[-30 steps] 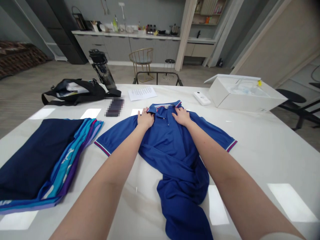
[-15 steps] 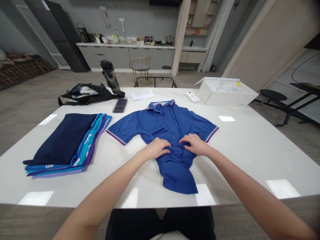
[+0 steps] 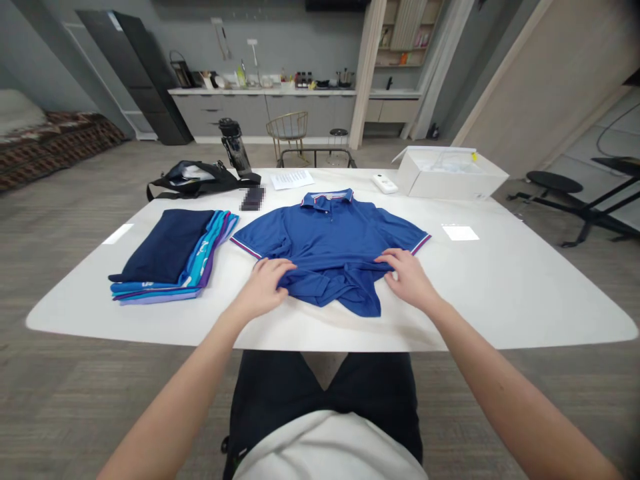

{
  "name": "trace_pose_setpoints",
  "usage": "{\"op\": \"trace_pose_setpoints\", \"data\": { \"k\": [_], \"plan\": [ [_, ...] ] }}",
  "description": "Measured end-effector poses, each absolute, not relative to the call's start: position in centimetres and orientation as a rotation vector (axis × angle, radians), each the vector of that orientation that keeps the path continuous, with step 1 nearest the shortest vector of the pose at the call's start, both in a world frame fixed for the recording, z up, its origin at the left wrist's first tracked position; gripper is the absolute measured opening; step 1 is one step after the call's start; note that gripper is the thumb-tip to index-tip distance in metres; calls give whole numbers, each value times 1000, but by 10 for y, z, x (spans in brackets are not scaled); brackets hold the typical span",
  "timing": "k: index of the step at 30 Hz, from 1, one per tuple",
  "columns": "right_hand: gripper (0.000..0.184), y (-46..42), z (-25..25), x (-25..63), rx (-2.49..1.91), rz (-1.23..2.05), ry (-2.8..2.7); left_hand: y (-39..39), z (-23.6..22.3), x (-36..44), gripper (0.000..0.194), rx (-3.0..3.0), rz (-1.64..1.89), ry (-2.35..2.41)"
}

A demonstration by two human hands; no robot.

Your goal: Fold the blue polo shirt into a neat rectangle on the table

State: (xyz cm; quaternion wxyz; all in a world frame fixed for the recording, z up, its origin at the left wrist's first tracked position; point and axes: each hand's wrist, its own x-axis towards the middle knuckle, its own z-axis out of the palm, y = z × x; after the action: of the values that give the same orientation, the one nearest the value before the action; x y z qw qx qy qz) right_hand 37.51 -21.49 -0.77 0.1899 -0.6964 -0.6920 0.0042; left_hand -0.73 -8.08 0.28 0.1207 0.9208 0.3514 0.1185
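A blue polo shirt (image 3: 327,233) lies on the white table (image 3: 490,293), its collar at the far side and its sleeves spread out. Red and white stripes edge the collar and cuffs. My left hand (image 3: 267,283) pinches the shirt's left side below the sleeve. On the opposite side, my right hand (image 3: 407,275) grips the fabric between thumb and fingers. Between both hands the cloth is drawn into a crosswise fold, and the lower part lies crumpled toward the near edge. A stack of folded clothes (image 3: 167,247), dark navy on top, rests left of the shirt.
Along the back of the table are a black bag (image 3: 195,179), a dark bottle (image 3: 235,148), a blurred-out phone-like item (image 3: 253,198), a sheet of paper (image 3: 293,179), a white handheld device (image 3: 384,183) and an open white box (image 3: 450,180). A chair (image 3: 315,155) stands behind.
My hands have moved apart, pulling the shirt's middle wider. The bunched waist is now a broad crosswise fold, and the lower part reaches less far toward me. The camera view has shifted.
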Motion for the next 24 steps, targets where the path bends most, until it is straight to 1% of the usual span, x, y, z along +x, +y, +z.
{"op": "trace_pose_setpoints", "data": {
  "k": [3, 4, 5, 8, 9, 10, 11, 12, 13, 15, 16, 18, 19, 20, 22, 24],
  "plan": [
    [40, -211, -12, 329, -1837, 226, -2153, -110, -9, 31, 55, 2781, 242, 891],
    [41, -210, -15, 322, -1843, 283, -2165, -113, -14, 40, 51, 2791, 210, 895],
    [39, -209, -18, 319, -1868, 343, -2145, -113, -18, 45, 44, 2794, 182, 906],
    [22, -215, -18, 330, -2023, 556, -2007, -103, -22, 35, 19, 2760, 151, 901],
    [24, -222, -14, 338, -2064, 642, -1984, -100, -20, 25, 15, 2728, 162, 878],
    [32, -230, -9, 347, -2092, 734, -1981, -99, -17, 11, 13, 2686, 178, 858],
    [41, -240, -3, 356, -2088, 831, -1994, -100, -13, -4, 14, 2632, 188, 843],
    [44, -251, 3, 364, -2049, 964, -2017, -104, -8, -21, 16, 2577, 192, 858],
    [44, -260, 8, 370, -2032, 1040, -2013, -109, -4, -37, 20, 2523, 189, 887],
    [31, -273, 13, 373, -1995, 1011, -1977, -122, 4, -64, 30, 2405, 102, 895],
    [32, -275, 12, 369, -1970, 932, -1964, -128, 8, -75, 34, 2331, 28, 883],
    [51, -270, 3, 355, -1907, 749, -1964, -137, 13, -88, 41, 2188, -137, 855],
    [55, -264, -4, 346, -1889, 668, -1978, -138, 16, -91, 43, 2134, -205, 860],
    [53, -256, -11, 338, -1887, 595, -1993, -139, 17, -92, 44, 2098, -261, 889],
    [36, -243, -24, 325, -1919, 472, -2004, -136, 20, -94, 44, 2080, -323, 1019],
    [21, -238, -29, 325, -1947, 456, -1995, -133, 21, -98, 42, 2098, -349, 1151]
  ]
}}
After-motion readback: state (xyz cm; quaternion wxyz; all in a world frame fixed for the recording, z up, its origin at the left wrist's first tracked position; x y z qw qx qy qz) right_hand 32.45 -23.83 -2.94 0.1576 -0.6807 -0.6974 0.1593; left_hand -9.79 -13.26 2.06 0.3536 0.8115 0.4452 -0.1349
